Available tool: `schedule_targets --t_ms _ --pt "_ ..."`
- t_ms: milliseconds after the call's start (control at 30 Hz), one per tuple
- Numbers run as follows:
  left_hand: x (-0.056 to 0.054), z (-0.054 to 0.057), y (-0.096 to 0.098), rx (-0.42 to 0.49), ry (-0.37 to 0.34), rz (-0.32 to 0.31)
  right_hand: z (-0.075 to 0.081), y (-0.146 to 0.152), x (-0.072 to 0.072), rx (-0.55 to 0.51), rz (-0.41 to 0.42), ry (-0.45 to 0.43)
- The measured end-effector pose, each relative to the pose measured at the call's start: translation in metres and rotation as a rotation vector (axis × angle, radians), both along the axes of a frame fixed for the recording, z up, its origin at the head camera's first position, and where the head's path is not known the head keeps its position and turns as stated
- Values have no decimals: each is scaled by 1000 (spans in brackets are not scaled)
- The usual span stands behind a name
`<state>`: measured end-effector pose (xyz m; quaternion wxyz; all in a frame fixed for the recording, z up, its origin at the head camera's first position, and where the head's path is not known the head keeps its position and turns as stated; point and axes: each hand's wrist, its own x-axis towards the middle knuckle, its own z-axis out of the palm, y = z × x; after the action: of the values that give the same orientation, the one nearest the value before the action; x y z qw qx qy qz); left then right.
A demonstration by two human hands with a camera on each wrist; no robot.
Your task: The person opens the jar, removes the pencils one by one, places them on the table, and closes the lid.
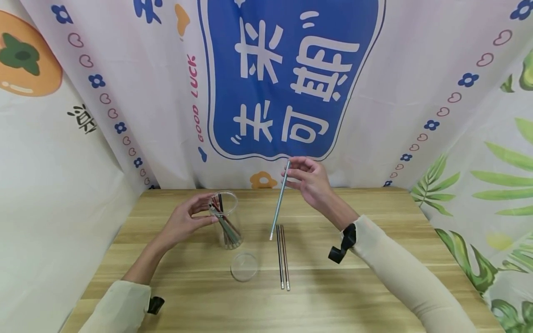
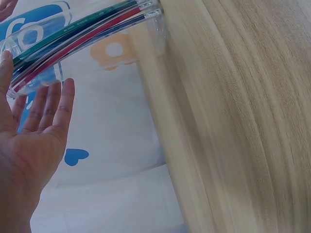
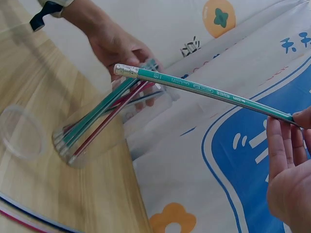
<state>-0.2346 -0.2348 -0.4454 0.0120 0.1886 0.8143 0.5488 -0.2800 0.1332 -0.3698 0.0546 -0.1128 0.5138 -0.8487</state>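
Note:
My left hand (image 1: 188, 218) holds a clear plastic jar (image 1: 236, 216) near its rim, thumb on one side and fingers on the other. Several pencils (image 3: 103, 109), green, red and dark, lean inside it with their eraser ends at the bottom. My right hand (image 1: 311, 181) pinches a green pencil (image 1: 280, 201) by its upper end, above the table and to the right of the jar. That pencil slants with its white eraser end downward. Below it, a dark pencil (image 1: 279, 254) and a reddish pencil (image 1: 285, 259) lie side by side on the wood.
A clear round lid (image 1: 244, 267) lies on the wooden table (image 1: 354, 296), in front of the jar and left of the two lying pencils. Behind the table's far edge hangs a printed cloth (image 1: 258, 115). Black straps (image 1: 349, 238) circle both wrists.

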Motion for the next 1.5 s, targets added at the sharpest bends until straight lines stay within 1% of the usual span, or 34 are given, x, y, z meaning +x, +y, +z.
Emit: schedule_targets --t_ms 333,533,800,1000,1300,1500 --pt "0 1 -1 -4 3 0 -22 22 9 115 6 -18" --pt "0 1 -1 -9 2 1 -36 29 15 185 8 -21" --pt "1 0 -2 -16 -1 5 -52 35 22 222 9 -47" --pt "1 0 -1 -23 1 10 -66 39 27 253 13 -47" --pt "1 -2 -1 -32 10 21 -88 43 35 266 25 -65" --pt "0 -1 0 -18 4 16 -97 42 40 289 35 -82"
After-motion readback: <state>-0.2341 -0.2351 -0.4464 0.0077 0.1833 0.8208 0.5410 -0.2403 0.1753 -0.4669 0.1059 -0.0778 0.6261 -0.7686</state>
